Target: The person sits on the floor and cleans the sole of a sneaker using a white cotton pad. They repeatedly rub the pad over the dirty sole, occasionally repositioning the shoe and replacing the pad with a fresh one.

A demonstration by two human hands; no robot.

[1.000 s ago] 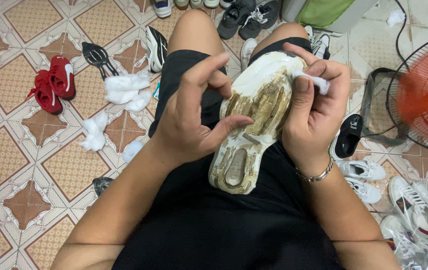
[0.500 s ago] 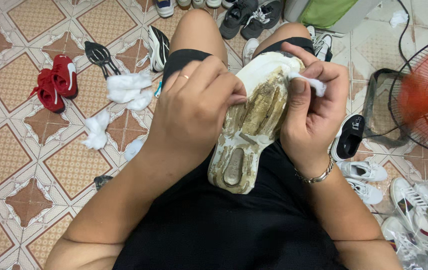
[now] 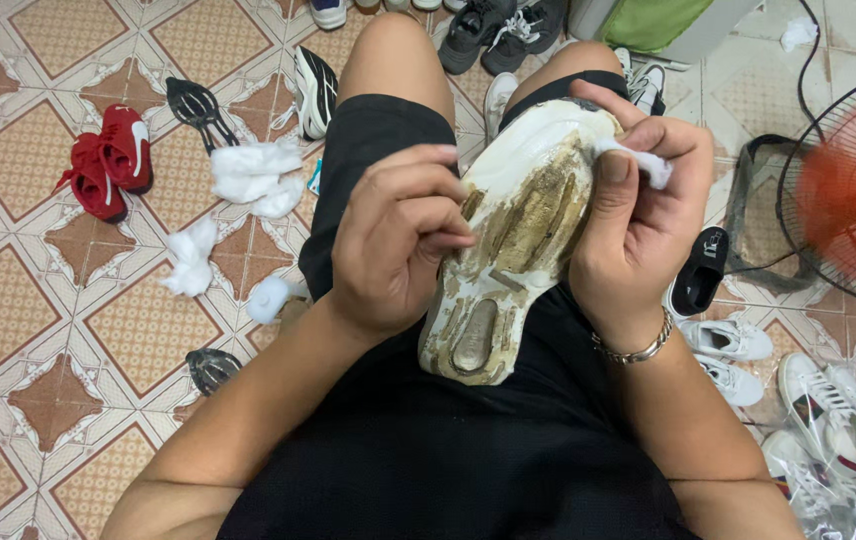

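While the shoe (image 3: 508, 250) lies sole-up at frame centre across the lap, the left hand (image 3: 398, 240) curls nearly closed, fingertips pressed on the stained sole; whether it holds anything cannot be told. The right hand (image 3: 648, 210) grips the shoe's right edge and pinches a cotton wad (image 3: 648, 160). Cotton tufts (image 3: 248, 175) lie on the tiled floor (image 3: 28, 330), upper left.

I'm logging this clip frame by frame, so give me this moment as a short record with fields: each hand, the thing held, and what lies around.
setting: person seated on a patterned tile floor, shoe on the lap
held item: dirty white shoe sole, sole facing up, stained brown
left hand: fingers curled against the sole's edge
right hand: grips the sole's other side, cotton wad pinched in the fingers
floor left: red shoes, loose cotton pieces
floor right: red fan, white sneakers
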